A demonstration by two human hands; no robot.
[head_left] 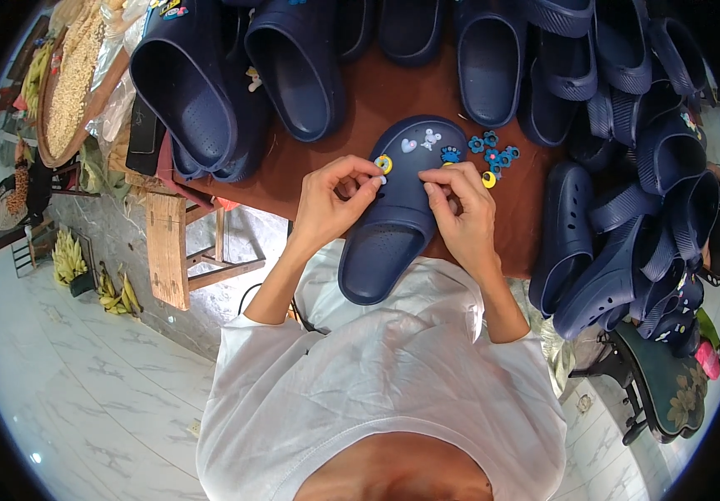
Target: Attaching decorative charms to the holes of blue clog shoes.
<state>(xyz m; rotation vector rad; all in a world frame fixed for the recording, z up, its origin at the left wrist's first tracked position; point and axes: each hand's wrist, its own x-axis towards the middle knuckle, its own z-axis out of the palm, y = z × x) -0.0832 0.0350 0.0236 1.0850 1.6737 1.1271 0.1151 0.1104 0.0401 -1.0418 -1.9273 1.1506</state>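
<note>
A navy blue clog (pixel 403 199) lies on the brown table in front of me, its heel end toward me. On its upper sit a pale heart charm (pixel 409 145), a whitish animal-shaped charm (pixel 432 137), a bright blue charm (pixel 452 155) and a yellow ring-shaped charm (pixel 385 163). My left hand (pixel 336 200) is pinched at the clog's left side, with a small pale piece (pixel 382 179) at its fingertips, just below the yellow ring. My right hand (pixel 463 204) is closed at the clog's right side, its thumb and forefinger near a hole; whatever they hold is hidden.
Blue flower charms (pixel 490 142) and a round yellow charm (pixel 489 179) lie right of the clog on the brown table (pixel 393 88). More navy clogs (pixel 293 79) line the far edge, and others are piled (pixel 627 209) at right. A wooden stool (pixel 168 250) stands at left.
</note>
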